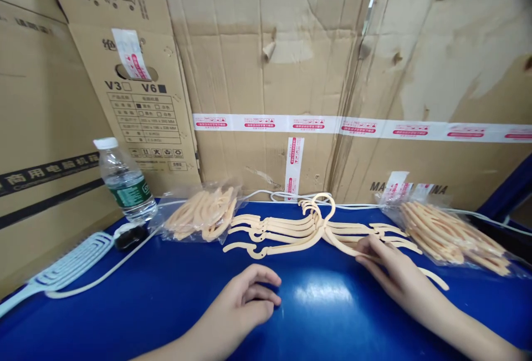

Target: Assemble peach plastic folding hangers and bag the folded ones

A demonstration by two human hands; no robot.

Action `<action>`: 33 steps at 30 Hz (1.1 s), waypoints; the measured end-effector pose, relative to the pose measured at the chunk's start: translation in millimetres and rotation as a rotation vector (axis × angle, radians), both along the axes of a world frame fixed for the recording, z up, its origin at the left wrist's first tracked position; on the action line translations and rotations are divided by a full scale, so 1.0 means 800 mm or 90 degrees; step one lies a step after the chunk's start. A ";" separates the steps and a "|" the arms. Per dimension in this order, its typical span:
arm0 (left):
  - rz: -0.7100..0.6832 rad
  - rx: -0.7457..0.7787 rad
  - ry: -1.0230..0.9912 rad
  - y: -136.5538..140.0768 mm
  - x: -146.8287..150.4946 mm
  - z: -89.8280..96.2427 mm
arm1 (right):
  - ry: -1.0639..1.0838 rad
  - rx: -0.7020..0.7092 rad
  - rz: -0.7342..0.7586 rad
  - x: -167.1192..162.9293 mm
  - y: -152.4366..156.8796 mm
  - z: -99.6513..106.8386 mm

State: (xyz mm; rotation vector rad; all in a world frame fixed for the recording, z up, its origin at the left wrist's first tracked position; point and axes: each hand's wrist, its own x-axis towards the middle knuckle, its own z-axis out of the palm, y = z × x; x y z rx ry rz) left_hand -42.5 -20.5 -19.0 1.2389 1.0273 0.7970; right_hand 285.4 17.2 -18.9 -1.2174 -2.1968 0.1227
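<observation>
Several cream-coloured clothes hangers lie in an overlapping row on the blue tabletop (307, 328), their hooks bunched together at the back. The front clothes hanger (291, 249) has its right arm pinched between the thumb and fingers of my right hand (388, 267). That hand partly hides the hanger's right end, which shows again beyond the wrist. My left hand (249, 300) hovers in front of the row with its fingers curved and apart, holding nothing. The hangers behind, such as the stacked hangers (286, 229), are untouched.
A clear bag of hangers (201, 214) sits at left, another bag of hangers (453, 236) at right. Further left are a water bottle (128, 186), a light-blue hairbrush (70, 264) and a small black object (129, 236). White cable (112, 272) crosses the table; cardboard (266, 84) walls the back.
</observation>
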 end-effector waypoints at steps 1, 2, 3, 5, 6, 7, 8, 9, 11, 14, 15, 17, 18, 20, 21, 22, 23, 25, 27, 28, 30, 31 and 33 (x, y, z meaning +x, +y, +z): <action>0.029 -0.028 -0.024 0.001 0.000 0.002 | 0.016 -0.001 0.001 -0.001 0.000 0.005; 0.068 -0.059 -0.050 0.002 0.001 0.005 | 0.029 0.002 0.001 -0.002 -0.001 0.009; 0.107 -0.093 -0.071 0.002 0.002 0.009 | 0.038 0.008 -0.001 -0.003 -0.001 0.013; 0.183 -0.129 -0.108 0.004 0.005 0.015 | 0.044 0.021 -0.007 -0.006 -0.001 0.019; 0.214 -0.125 -0.128 0.005 0.006 0.017 | 0.045 0.027 -0.009 -0.008 -0.002 0.021; 0.239 -0.108 -0.145 0.006 0.007 0.018 | 0.044 0.034 -0.010 -0.010 -0.004 0.021; 0.254 -0.090 -0.161 0.008 0.007 0.017 | 0.043 0.042 -0.008 -0.013 -0.006 0.020; 0.265 -0.073 -0.173 0.009 0.006 0.015 | 0.040 0.048 -0.005 -0.016 -0.009 0.019; 0.261 -0.042 -0.172 0.011 0.004 0.011 | 0.030 0.057 0.004 -0.022 -0.016 0.014; 0.197 0.038 -0.109 0.011 0.001 0.006 | -0.003 0.059 0.039 -0.029 -0.030 0.007; 0.159 0.067 -0.077 0.010 0.001 0.006 | -0.015 0.056 0.056 -0.032 -0.034 0.005; 0.074 0.106 -0.004 0.009 0.000 0.008 | -0.030 0.044 0.083 -0.034 -0.039 0.002; 0.038 0.112 0.033 0.008 0.000 0.010 | -0.032 0.037 0.089 -0.035 -0.041 0.001; 0.012 0.113 0.088 0.009 -0.001 0.012 | -0.042 0.040 0.089 -0.034 -0.040 0.002; 0.020 0.112 0.100 0.010 -0.001 0.013 | -0.059 0.057 0.086 -0.032 -0.039 0.003; 0.038 0.110 0.098 0.011 -0.002 0.013 | -0.087 0.085 0.079 -0.030 -0.038 0.004; 0.062 0.107 0.084 0.013 -0.003 0.013 | -0.123 0.121 0.067 -0.027 -0.036 0.006; 0.109 0.101 0.049 0.016 -0.003 0.012 | -0.202 0.201 0.019 -0.020 -0.034 0.009; 0.134 0.096 0.026 0.017 -0.004 0.010 | -0.262 0.246 -0.048 -0.014 -0.035 0.010; 0.140 0.094 0.019 0.017 -0.004 0.009 | -0.284 0.255 -0.083 -0.012 -0.036 0.011; 0.151 0.088 0.010 0.017 -0.003 0.009 | -0.326 0.263 -0.140 -0.009 -0.039 0.010; 0.158 0.084 0.003 0.016 -0.003 0.009 | -0.346 0.265 -0.166 -0.009 -0.041 0.010; 0.175 0.075 -0.010 0.015 -0.002 0.009 | -0.374 0.276 -0.206 -0.008 -0.042 0.010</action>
